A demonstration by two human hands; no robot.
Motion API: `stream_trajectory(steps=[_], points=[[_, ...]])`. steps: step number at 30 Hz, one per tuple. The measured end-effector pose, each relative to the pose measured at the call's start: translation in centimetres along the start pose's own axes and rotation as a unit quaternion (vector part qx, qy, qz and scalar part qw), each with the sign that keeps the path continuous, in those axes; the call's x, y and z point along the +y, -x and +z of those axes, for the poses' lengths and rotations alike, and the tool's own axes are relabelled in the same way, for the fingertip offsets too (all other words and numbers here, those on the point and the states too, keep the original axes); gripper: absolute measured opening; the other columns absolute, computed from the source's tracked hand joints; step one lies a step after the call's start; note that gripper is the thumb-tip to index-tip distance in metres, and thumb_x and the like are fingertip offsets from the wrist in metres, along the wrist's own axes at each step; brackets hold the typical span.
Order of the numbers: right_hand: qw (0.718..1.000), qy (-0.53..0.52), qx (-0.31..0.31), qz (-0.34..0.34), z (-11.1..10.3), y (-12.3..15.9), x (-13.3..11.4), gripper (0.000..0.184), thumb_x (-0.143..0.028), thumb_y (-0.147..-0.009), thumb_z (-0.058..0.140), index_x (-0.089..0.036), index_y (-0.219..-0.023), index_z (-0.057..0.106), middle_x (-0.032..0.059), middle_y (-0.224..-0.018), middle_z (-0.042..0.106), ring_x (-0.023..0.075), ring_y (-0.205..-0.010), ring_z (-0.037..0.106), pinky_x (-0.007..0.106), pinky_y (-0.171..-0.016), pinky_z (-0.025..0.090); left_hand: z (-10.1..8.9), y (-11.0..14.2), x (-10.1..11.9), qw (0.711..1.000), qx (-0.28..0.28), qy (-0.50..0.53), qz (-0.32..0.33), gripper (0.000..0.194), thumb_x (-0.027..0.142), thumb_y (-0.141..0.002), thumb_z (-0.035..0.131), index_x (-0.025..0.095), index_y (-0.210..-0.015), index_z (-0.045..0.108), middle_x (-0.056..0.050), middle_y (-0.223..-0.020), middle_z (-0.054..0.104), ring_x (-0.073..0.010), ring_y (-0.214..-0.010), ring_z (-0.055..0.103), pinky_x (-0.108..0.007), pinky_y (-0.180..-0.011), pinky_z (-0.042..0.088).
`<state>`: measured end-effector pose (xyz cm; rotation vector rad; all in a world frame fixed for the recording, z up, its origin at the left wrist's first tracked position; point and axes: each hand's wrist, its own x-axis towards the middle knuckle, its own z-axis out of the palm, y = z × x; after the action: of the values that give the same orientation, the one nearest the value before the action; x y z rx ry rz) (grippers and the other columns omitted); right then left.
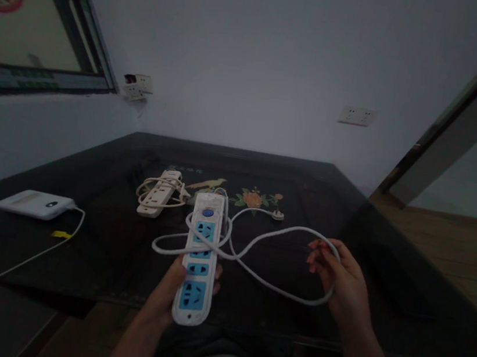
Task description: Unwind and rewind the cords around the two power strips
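A white power strip point(209, 283) with blue socket faces is gripped by my left hand point(174, 281), its fingers wrapped around the lower half. The white cord point(275, 231) crosses over the strip in loose loops and runs out to the right. My right hand point(342, 277) has its fingers curled around a bend of that cord. The cord's plug point(278, 214) lies on the dark table beyond the strip. Behind and left of the held strip rests a second, cream power strip point(157, 196), with its own cord wound around it.
The dark table point(266, 167) bears a painted bird and flowers. A white power bank point(35, 204) with a thin cable sits at the left, near a yellow tag point(62, 234). Wall sockets point(357, 116) are at the back right, others point(136, 88) at the left corner by the window.
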<state>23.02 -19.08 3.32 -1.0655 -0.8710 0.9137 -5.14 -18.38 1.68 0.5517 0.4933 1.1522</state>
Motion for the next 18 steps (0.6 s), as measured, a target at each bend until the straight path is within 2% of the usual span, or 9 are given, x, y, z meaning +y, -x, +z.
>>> stream_trajectory(steps=[3, 5, 9, 11, 14, 16, 18], points=[[0.998, 0.05, -0.018, 0.013, -2.1, -0.5, 0.0, 0.012, -0.031, -0.076, 0.068, -0.021, -0.079, 0.063, 0.0027, -0.081, 0.061, 0.0109, -0.06, 0.055, 0.021, -0.046, 0.045, -0.3, -0.5, 1.5, 0.999, 0.008, 0.045, -0.02, 0.058, 0.056, -0.057, 0.077, 0.012, -0.093, 0.066, -0.011, -0.084, 0.068, -0.0165, -0.061, 0.058, -0.026, -0.047, 0.049], [0.991, 0.111, -0.073, 0.03, -3.3, -0.4, -0.2, 0.017, -0.035, -0.077, 0.067, -0.019, -0.081, 0.063, 0.0023, -0.077, 0.061, 0.0101, -0.057, 0.054, 0.021, -0.046, 0.044, -0.3, -0.9, 2.4, 0.998, 0.023, 0.047, -0.021, 0.051, 0.055, -0.067, 0.07, 0.011, -0.092, 0.066, -0.01, -0.078, 0.068, -0.0158, -0.056, 0.056, -0.025, -0.044, 0.047], [0.943, 0.229, -0.228, 0.081, -5.2, -0.1, -1.0, 0.029, -0.039, -0.078, 0.066, -0.019, -0.098, 0.063, 0.0047, -0.086, 0.065, 0.0134, -0.065, 0.06, 0.024, -0.054, 0.049, -0.3, -1.0, 3.0, 0.997, 0.065, 0.025, -0.02, 0.04, 0.049, -0.084, 0.052, 0.012, -0.09, 0.066, -0.009, -0.074, 0.068, -0.0175, -0.053, 0.059, -0.027, -0.043, 0.047], [0.918, 0.273, -0.273, 0.086, -5.6, -0.2, -1.3, 0.033, -0.042, -0.082, 0.06, -0.019, -0.105, 0.063, 0.0064, -0.09, 0.066, 0.0166, -0.075, 0.063, 0.027, -0.063, 0.051, -0.5, -0.7, 2.6, 0.996, 0.076, 0.003, -0.041, 0.041, 0.048, -0.086, 0.048, 0.011, -0.091, 0.066, -0.012, -0.079, 0.069, -0.0187, -0.055, 0.061, -0.028, -0.044, 0.049], [0.898, 0.35, -0.262, 0.042, -5.2, -1.4, -1.2, 0.036, -0.046, -0.086, 0.052, -0.018, -0.106, 0.064, 0.0072, -0.089, 0.067, 0.0193, -0.081, 0.064, 0.031, -0.069, 0.051, -0.7, -0.3, 1.9, 0.995, 0.056, -0.025, -0.076, 0.044, 0.049, -0.085, 0.05, 0.009, -0.096, 0.066, -0.014, -0.083, 0.071, -0.0197, -0.058, 0.063, -0.029, -0.049, 0.052], [0.882, 0.406, -0.237, -0.012, -4.2, -3.1, -0.6, 0.035, -0.045, -0.086, 0.051, -0.018, -0.103, 0.065, 0.0076, -0.09, 0.068, 0.0207, -0.083, 0.064, 0.032, -0.072, 0.05, -0.6, -0.1, 1.5, 0.996, 0.03, -0.03, -0.077, 0.045, 0.05, -0.083, 0.054, 0.01, -0.1, 0.066, -0.014, -0.087, 0.071, -0.0194, -0.059, 0.064, -0.03, -0.052, 0.053], [0.854, 0.462, -0.228, -0.076, -2.5, -5.2, 0.2, 0.029, -0.039, -0.087, 0.05, -0.019, -0.1, 0.065, 0.0078, -0.099, 0.069, 0.0216, -0.091, 0.064, 0.034, -0.079, 0.049, -0.5, 0.0, 1.5, 0.997, 0.016, -0.028, -0.074, 0.045, 0.049, -0.08, 0.059, 0.011, -0.104, 0.066, -0.015, -0.094, 0.071, -0.0196, -0.062, 0.065, -0.03, -0.055, 0.054]])
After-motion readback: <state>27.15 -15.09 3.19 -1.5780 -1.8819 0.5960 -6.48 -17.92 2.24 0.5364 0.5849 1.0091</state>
